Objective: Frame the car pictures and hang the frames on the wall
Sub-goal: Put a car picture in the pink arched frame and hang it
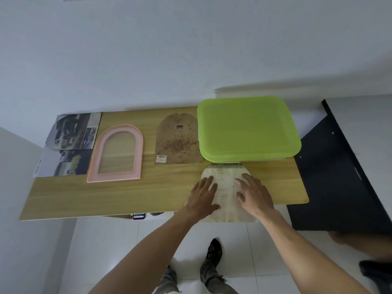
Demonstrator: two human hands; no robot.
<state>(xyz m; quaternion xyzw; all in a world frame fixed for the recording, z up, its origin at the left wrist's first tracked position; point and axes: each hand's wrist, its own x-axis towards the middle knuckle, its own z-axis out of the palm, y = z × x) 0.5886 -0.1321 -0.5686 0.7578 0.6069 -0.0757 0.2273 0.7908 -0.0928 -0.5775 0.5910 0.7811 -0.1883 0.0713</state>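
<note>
Both hands, left hand [202, 196] and right hand [253, 194], are pressing flat with fingers spread on the arched paper sheet [226, 187] just in front of the green lid [248, 128], thin, floppy, probably best lifted by its edges.

Both bare forearms extend forward from the lower edge of the view and converge toward the centre. Left hand [203, 196]: palm down, fingers straight and slightly spread, thumb angled inward. Right hand [253, 195]: palm down, fingers likewise extended and spread. Both hands lie flat, apparently pressing downward; contact beneath the palms is hidden. Neither hand forms a grip.
</note>
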